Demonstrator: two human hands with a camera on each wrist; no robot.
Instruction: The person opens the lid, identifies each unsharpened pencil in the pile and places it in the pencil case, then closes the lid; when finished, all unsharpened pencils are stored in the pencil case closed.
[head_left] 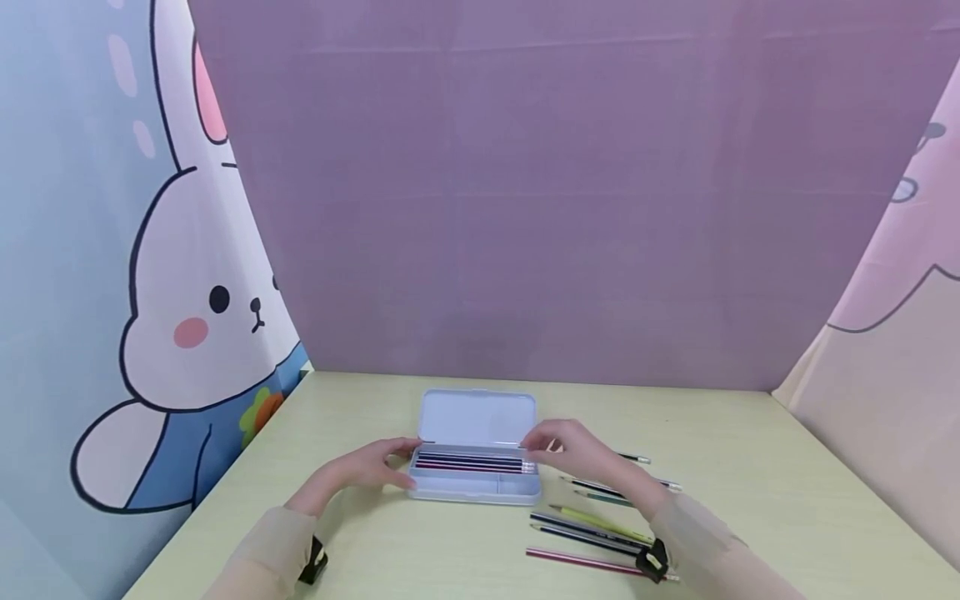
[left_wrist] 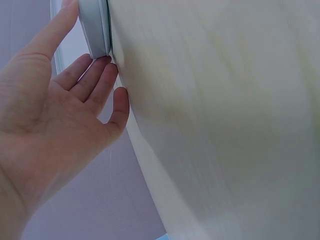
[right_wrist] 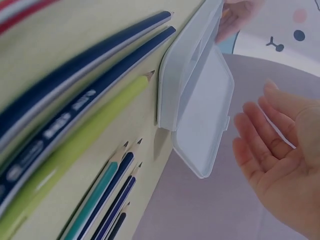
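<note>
An open pencil case [head_left: 474, 492], pale blue-white with its lid [head_left: 477, 417] tipped back, lies on the table. Several striped pencils [head_left: 471, 462], dark and red, lie side by side in its rear compartment; the front one shows bare floor and a divider. My left hand [head_left: 367, 464] holds the case's left end, thumb at the front corner and fingers toward the back, as the left wrist view also shows. Over the right end hovers my right hand [head_left: 573, 447], fingers loosely bent. In the right wrist view nothing is between the right fingers [right_wrist: 256, 132].
Loose pencils lie right of the case, partly under my right forearm: a lime green pencil [head_left: 600, 523], dark blue pencils [head_left: 581, 537], a teal pencil [head_left: 600, 497] and a red pencil [head_left: 577, 560]. A purple cloth [head_left: 525, 208] hangs behind the table [head_left: 420, 550].
</note>
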